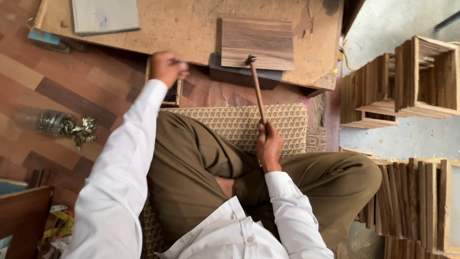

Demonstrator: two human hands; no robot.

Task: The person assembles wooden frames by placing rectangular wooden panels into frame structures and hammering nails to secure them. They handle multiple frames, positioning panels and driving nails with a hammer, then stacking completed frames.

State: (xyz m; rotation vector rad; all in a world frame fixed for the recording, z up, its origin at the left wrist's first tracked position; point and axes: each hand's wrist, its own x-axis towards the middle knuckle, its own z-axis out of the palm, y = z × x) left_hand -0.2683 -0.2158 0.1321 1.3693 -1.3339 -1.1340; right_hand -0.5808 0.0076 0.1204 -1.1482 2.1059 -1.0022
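My right hand (269, 144) grips the wooden handle of a hammer (257, 88), whose metal head rests on the near edge of a brown wood-grain panel (257, 42). That panel lies on a large plywood board (187, 29), with a dark piece (230, 74) under its near edge. My left hand (166, 67) reaches out to the left of the panel, fingers closed above a small wooden box (173, 93). What the fingers pinch is too small to make out. I sit cross-legged on a patterned cushion (239, 124).
A clear bag spilling small metal pieces (64, 125) lies on the floor at left. A grey sheet (105, 15) lies on the board's far left. Open wooden frames (407, 81) stand at right, and stacked wood panels (414, 204) at lower right. A dark wooden piece (21, 216) sits bottom left.
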